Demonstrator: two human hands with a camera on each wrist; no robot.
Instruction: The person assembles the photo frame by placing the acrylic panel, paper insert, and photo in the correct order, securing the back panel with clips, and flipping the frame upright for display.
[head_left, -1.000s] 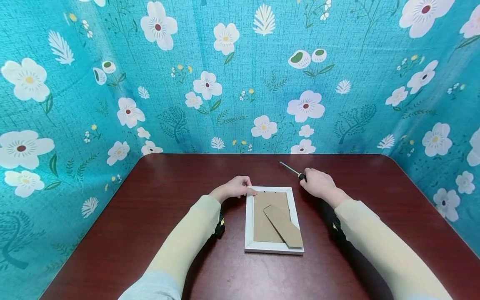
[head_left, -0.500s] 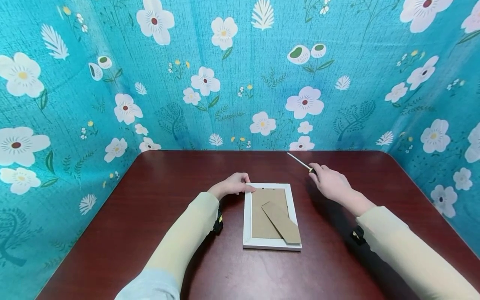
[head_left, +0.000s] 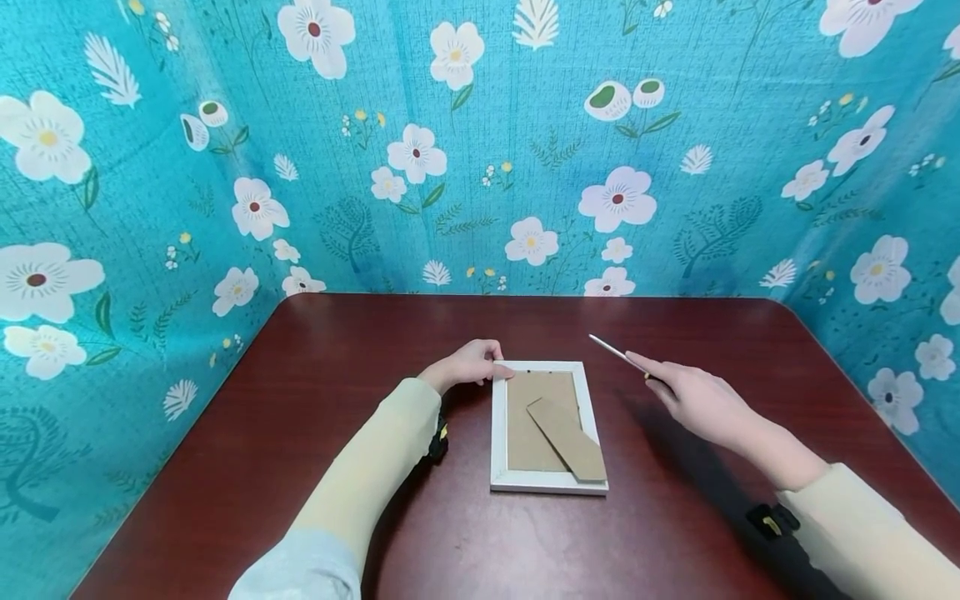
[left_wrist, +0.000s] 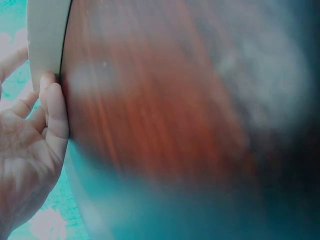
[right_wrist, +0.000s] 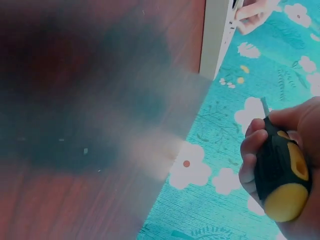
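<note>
A white picture frame (head_left: 499,433) lies back side up on the table, with a brown backboard (head_left: 525,450) and a brown stand flap (head_left: 567,442) slanting across it. My left hand (head_left: 468,364) holds the frame at its far left corner, the thumb on top of the edge. To the right of the frame, above the table, my right hand (head_left: 701,400) grips a screwdriver (right_wrist: 282,170) by its black and yellow handle. The thin metal shaft (head_left: 609,347) points forward and left, apart from the frame.
The dark red wooden table (head_left: 360,350) spreads around the frame on all sides. A turquoise flowered cloth (head_left: 480,150) hangs behind it and along both sides. A black wrist device (head_left: 772,521) sits under the right sleeve.
My right hand has lifted the screwdriver off the far part of the table and drawn it back and to the right. The left hand and the frame stay in place.
</note>
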